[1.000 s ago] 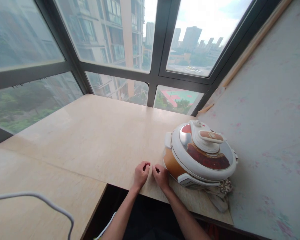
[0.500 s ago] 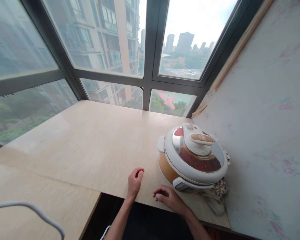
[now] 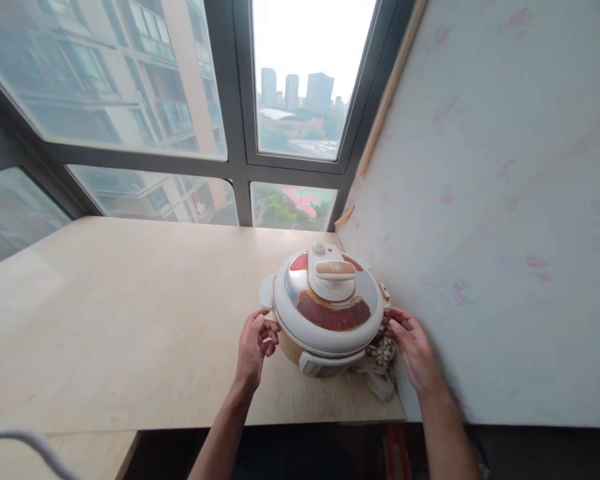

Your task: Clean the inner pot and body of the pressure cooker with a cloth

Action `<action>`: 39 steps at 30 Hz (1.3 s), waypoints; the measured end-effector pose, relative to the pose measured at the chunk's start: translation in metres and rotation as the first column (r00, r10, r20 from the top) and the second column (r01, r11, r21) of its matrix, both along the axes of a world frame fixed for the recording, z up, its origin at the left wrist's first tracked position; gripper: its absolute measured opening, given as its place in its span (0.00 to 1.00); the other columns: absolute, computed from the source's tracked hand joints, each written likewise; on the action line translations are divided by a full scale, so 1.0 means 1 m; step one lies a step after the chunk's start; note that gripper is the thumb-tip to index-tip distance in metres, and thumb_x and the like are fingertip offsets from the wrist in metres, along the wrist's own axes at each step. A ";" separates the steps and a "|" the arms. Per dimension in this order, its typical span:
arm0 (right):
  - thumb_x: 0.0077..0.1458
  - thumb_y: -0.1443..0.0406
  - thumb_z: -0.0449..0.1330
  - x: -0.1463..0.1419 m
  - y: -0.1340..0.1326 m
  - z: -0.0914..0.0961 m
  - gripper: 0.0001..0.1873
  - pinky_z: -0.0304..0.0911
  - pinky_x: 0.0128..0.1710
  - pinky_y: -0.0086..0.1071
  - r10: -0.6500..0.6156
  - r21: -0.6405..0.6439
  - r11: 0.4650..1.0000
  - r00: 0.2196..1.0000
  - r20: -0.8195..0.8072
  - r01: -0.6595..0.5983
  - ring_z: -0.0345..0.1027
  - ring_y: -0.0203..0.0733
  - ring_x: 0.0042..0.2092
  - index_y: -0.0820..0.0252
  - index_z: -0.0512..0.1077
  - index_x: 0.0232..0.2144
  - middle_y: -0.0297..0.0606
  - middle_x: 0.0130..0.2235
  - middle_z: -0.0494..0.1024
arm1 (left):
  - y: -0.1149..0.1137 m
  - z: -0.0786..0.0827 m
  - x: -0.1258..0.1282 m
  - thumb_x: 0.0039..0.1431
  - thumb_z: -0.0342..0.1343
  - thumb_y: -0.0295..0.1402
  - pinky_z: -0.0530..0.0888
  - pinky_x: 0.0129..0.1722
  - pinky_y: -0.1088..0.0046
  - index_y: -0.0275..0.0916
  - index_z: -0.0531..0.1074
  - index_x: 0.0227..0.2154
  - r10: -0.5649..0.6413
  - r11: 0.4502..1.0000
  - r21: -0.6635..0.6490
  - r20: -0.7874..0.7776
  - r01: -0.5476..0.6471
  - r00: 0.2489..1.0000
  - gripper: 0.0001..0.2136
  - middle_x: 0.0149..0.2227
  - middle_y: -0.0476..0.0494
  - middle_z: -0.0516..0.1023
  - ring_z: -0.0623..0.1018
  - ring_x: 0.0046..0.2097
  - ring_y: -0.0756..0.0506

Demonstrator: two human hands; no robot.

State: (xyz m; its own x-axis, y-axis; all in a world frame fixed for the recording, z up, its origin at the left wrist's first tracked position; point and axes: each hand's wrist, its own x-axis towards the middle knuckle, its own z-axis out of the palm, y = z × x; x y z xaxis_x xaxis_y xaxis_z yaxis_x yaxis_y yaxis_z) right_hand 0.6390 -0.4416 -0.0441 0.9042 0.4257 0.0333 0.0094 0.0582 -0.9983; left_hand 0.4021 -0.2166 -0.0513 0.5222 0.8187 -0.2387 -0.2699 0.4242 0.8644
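A round electric pressure cooker [image 3: 330, 313] with a white rim, tan body and a shiny lid with red-brown areas stands on the pale countertop, close to the wall. My left hand [image 3: 255, 343] is at its left side, fingers loosely curled just below the white side handle [image 3: 267, 292]. On the opposite side, my right hand [image 3: 413, 343] reaches in with fingers extended toward the cooker's right edge; its fingertips are partly hidden there. Neither hand is visibly closed round a handle. The lid's knob [image 3: 336, 270] has a tan top.
A patterned cloth [image 3: 380, 353] lies bunched between cooker and wall [image 3: 505, 267]. Dark window frames [image 3: 237, 133] border the countertop [image 3: 130, 320] at the back. A grey-white cable [image 3: 30, 440] curves over the lower-left surface. The counter's front edge is close to me.
My hands have moved from in front of the cooker to its two sides, spreading apart. The view has turned right, so the cooker appears nearer the middle; it stays on the counter.
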 end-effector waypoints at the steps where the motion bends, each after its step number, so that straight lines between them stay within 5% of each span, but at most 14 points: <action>1: 0.50 0.50 0.71 0.005 0.006 -0.002 0.27 0.71 0.44 0.35 -0.046 0.021 0.999 0.999 0.008 0.046 0.74 0.47 0.48 0.56 0.76 0.49 0.44 0.50 0.80 | 0.002 0.005 0.004 0.51 0.60 0.54 0.55 0.18 0.79 0.39 0.67 0.40 -0.001 1.000 0.005 -0.001 0.001 1.000 0.24 0.24 0.52 0.73 0.69 0.22 0.51; 6: 0.52 0.46 0.68 0.021 0.033 -0.005 0.36 0.68 0.57 0.43 0.053 0.058 0.997 0.995 -0.080 -0.049 0.69 0.53 0.60 0.55 0.70 0.58 0.44 0.60 0.75 | 0.013 0.017 0.014 0.47 0.64 0.54 0.55 0.17 0.80 0.39 0.62 0.27 0.026 0.999 0.035 -0.057 -0.024 0.998 0.24 0.20 0.55 0.67 0.64 0.19 0.55; 9: 0.53 0.45 0.66 0.021 0.040 -0.001 0.39 0.68 0.58 0.43 0.153 0.090 0.985 0.987 -0.044 -0.149 0.67 0.53 0.63 0.54 0.67 0.62 0.43 0.61 0.74 | 0.015 0.018 0.015 0.46 0.66 0.51 0.56 0.18 0.80 0.38 0.64 0.27 0.054 0.997 0.049 -0.057 -0.052 0.997 0.23 0.20 0.56 0.66 0.63 0.19 0.56; 15: 0.47 0.46 0.72 0.018 0.036 -0.002 0.46 0.69 0.58 0.48 0.158 0.134 0.980 0.985 -0.071 -0.147 0.66 0.56 0.64 0.53 0.64 0.63 0.47 0.66 0.68 | 0.011 0.013 0.015 0.45 0.70 0.48 0.57 0.18 0.80 0.38 0.63 0.26 0.148 0.989 0.021 0.060 -0.150 0.987 0.23 0.19 0.59 0.62 0.60 0.18 0.57; 20: 0.49 0.52 0.72 0.006 0.038 -0.002 0.39 0.71 0.55 0.47 0.311 0.118 0.945 0.950 -0.033 -0.305 0.71 0.55 0.58 0.52 0.65 0.60 0.49 0.63 0.71 | 0.021 0.011 -0.003 0.42 0.71 0.46 0.57 0.19 0.81 0.38 0.65 0.25 0.245 0.969 -0.016 0.111 -0.245 0.963 0.22 0.18 0.57 0.63 0.59 0.19 0.57; 29: 0.50 0.52 0.71 -0.050 0.104 -0.001 0.36 0.69 0.52 0.46 0.586 0.088 0.809 0.810 -0.025 -0.582 0.75 0.51 0.48 0.53 0.63 0.57 0.47 0.49 0.78 | 0.063 0.014 -0.080 0.40 0.69 0.42 0.57 0.17 0.81 0.38 0.66 0.22 0.497 0.866 -0.010 0.124 -0.500 0.859 0.18 0.16 0.57 0.62 0.59 0.18 0.57; 35: 0.51 0.50 0.70 -0.111 0.174 0.002 0.37 0.67 0.53 0.43 0.754 0.074 0.656 0.657 -0.006 -0.751 0.73 0.48 0.49 0.50 0.60 0.57 0.42 0.45 0.77 | 0.098 0.019 -0.157 0.41 0.67 0.39 0.55 0.16 0.81 0.37 0.65 0.18 0.686 0.725 -0.014 0.111 -0.689 0.719 0.16 0.16 0.56 0.63 0.59 0.18 0.57; 39: 0.49 0.49 0.71 -0.159 0.225 0.004 0.40 0.62 0.59 0.47 0.844 0.064 0.536 0.536 -0.015 -0.842 0.68 0.50 0.57 0.49 0.58 0.58 0.44 0.56 0.73 | 0.119 0.023 -0.212 0.42 0.64 0.36 0.54 0.16 0.81 0.36 0.65 0.17 0.795 0.605 -0.033 0.082 -0.795 0.601 0.13 0.16 0.55 0.64 0.60 0.18 0.57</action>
State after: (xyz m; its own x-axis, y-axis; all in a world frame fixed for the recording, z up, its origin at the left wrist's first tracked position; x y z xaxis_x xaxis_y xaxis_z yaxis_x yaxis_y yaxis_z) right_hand 0.4797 -0.2170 -0.0397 0.1287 0.9905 0.0475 -0.1058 0.0613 -0.9925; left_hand 0.1899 -0.0976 -0.0283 -0.3190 0.9214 -0.2217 -0.5650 0.0029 0.8251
